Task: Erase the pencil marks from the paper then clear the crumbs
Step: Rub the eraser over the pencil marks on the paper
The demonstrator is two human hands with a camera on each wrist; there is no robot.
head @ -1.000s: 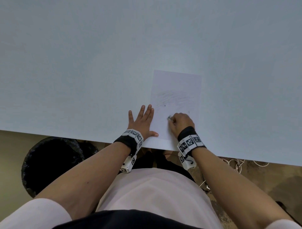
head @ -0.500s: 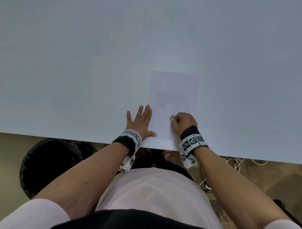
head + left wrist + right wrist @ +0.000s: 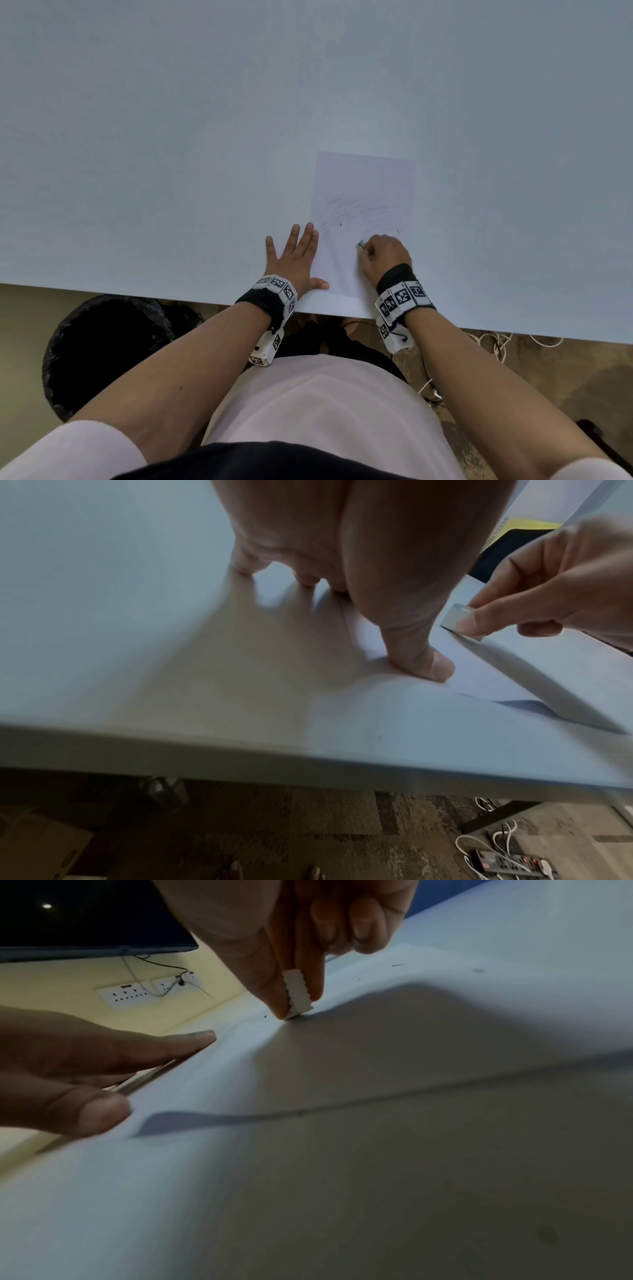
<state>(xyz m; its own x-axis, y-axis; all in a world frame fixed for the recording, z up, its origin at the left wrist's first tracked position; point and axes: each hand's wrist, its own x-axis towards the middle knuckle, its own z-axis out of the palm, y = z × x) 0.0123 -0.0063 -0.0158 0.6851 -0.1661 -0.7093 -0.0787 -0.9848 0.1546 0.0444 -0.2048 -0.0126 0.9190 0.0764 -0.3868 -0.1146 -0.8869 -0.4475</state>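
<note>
A white sheet of paper (image 3: 363, 192) lies near the table's front edge, with faint grey pencil marks (image 3: 363, 209) across its middle. My right hand (image 3: 383, 255) pinches a small white eraser (image 3: 297, 995) between thumb and fingers and presses its lower end on the paper below the marks. The eraser (image 3: 457, 618) also shows in the left wrist view. My left hand (image 3: 294, 257) lies flat with straight fingers, its thumb (image 3: 421, 653) pressing the paper's left edge. A few dark crumbs (image 3: 397, 965) sit on the sheet.
The pale table (image 3: 171, 137) stretches wide on all sides of the paper. A black bin (image 3: 99, 353) stands on the floor below the front edge at the left. Cables and a power strip (image 3: 503, 861) lie on the floor at the right.
My right hand with the eraser has slid a little to the right across the paper. The left hand stays flat in the same place.
</note>
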